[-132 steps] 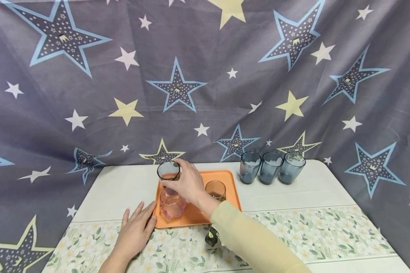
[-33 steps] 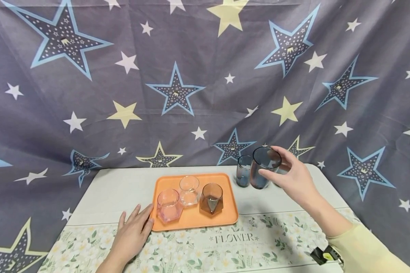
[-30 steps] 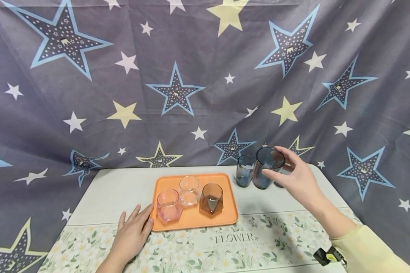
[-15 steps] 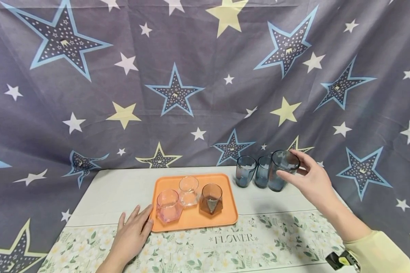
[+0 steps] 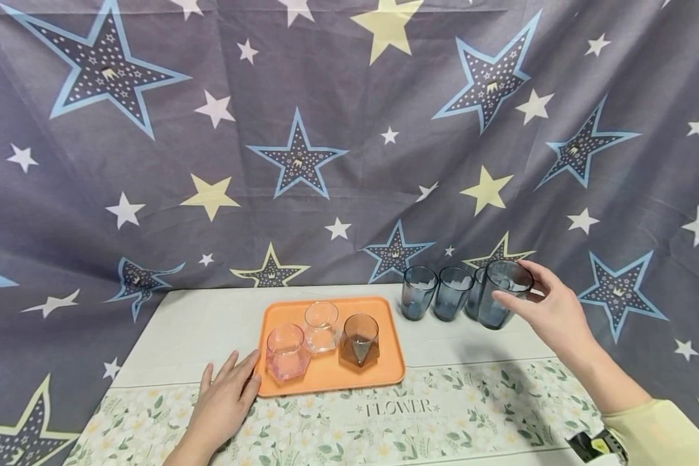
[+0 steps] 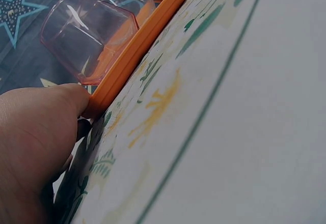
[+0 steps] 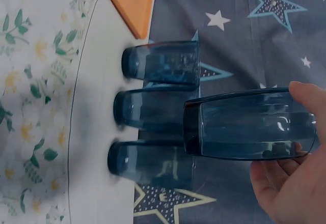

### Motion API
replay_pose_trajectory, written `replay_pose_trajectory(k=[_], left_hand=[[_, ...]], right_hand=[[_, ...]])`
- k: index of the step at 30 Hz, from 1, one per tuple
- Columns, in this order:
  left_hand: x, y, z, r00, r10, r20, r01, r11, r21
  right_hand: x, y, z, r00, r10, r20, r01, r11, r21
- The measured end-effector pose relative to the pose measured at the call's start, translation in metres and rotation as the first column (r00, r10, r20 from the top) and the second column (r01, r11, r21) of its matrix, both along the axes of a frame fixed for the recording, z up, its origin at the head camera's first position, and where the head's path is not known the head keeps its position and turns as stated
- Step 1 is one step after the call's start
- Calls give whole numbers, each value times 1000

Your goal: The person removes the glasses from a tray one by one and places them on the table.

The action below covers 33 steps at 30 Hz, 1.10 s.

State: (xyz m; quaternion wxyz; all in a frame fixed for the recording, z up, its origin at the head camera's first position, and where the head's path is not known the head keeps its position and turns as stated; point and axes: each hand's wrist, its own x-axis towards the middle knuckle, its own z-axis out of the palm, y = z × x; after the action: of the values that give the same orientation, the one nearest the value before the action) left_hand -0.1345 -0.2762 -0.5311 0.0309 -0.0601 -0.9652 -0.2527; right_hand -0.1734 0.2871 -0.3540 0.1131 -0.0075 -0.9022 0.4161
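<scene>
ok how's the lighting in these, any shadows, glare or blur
Head view: bright, with a soft shadow on the tablecloth below the right hand; left wrist view: dimmer, with a pale glare streak on the pink glass; right wrist view: also dimmer, a small bright glint on the held blue glass, and the bases of the standing blue glasses look slightly blurred.
</scene>
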Motion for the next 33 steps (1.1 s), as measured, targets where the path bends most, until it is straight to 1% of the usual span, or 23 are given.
replay_pose_trajectory(k=[5, 9, 14, 18, 21, 25, 30, 33], left_hand=[[0, 1, 2, 1000, 0, 12, 0, 1000, -13], [-1, 2, 3, 1000, 1, 16, 0, 1000, -13], [-3, 2, 1, 1000, -5, 2, 5, 1000, -6], [-2, -1, 0, 1000, -1, 17, 1, 1000, -10], [0, -3, -1, 999, 5, 40, -4, 1000, -19], [-1, -2, 0, 999, 1, 51, 0, 1000, -18], [-2, 1, 0, 1000, -3, 15, 4, 1000, -15], [-1, 1, 0, 1000, -2, 8, 2, 1000, -15]], right_hand=[[-6, 14, -6, 1000, -27, 2, 27, 1000, 6], [-12, 26, -10, 998, -66, -9, 67, 997, 42], [-18, 39, -15, 994, -107, -16, 108, 991, 81], [-22, 48, -22, 993, -119, -9, 120, 991, 67], [-25, 54, -29, 991, -133, 0, 133, 989, 60], [-30, 64, -35, 985, -170, 8, 169, 983, 73], [-39, 72, -39, 978, -207, 36, 205, 978, 37], [-45, 75, -44, 975, -214, 62, 214, 977, 4]])
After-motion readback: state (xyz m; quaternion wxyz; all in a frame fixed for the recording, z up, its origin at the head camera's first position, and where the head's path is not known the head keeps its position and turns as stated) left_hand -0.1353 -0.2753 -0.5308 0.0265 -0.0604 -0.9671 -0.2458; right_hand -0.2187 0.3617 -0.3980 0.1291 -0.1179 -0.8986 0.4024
